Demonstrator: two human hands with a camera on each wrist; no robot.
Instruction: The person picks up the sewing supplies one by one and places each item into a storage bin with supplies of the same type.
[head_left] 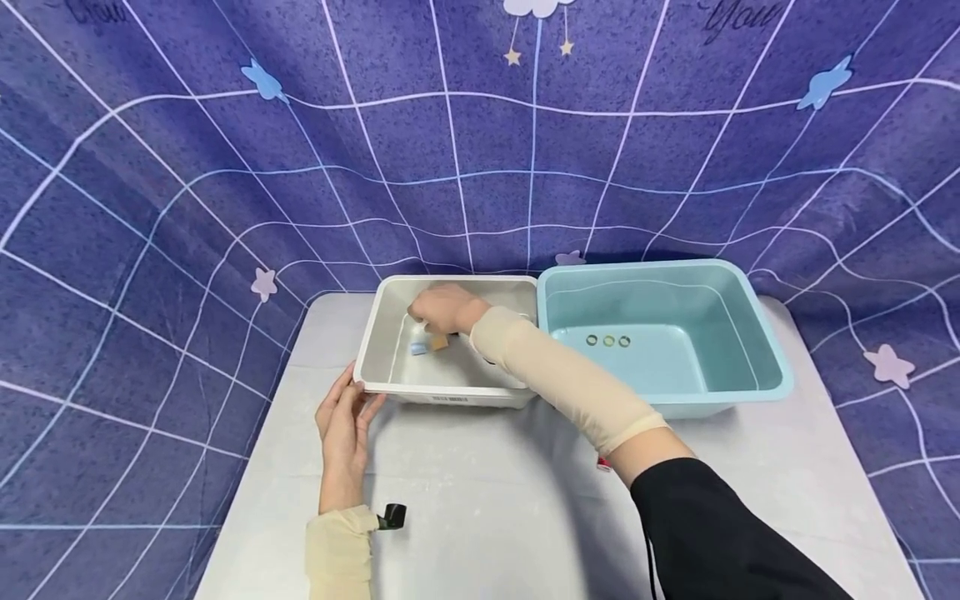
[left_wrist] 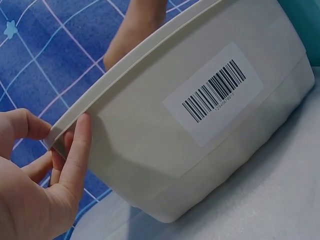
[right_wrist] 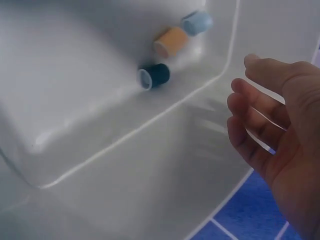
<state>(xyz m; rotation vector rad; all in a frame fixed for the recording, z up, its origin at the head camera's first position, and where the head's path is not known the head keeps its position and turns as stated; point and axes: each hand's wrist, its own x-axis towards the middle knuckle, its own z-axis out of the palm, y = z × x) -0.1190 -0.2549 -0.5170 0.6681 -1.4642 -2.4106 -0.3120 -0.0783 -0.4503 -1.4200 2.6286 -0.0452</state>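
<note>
My left hand [head_left: 345, 425] pinches the rim of a white bin [head_left: 450, 390] at its front left corner. In the left wrist view, the thumb and fingers close about that corner, to the left of a barcode label [left_wrist: 215, 95]. Inside the same bin is my right hand [head_left: 444, 308], its fingers [right_wrist: 255, 100] bent loosely with nothing visible between them. Apart from it, on the bin's floor, lie what look like small thread spools: a dark teal one [right_wrist: 154, 76], an orange one [right_wrist: 170, 42] and a light blue one [right_wrist: 197, 23].
A teal bin [head_left: 772, 367] stands against the white bin's right side, with three small rings [head_left: 608, 341] in a row on its floor. A small red thing [head_left: 603, 463] shows partly beside my right forearm. Behind the white table [head_left: 480, 500] hangs a blue patterned curtain [head_left: 487, 142].
</note>
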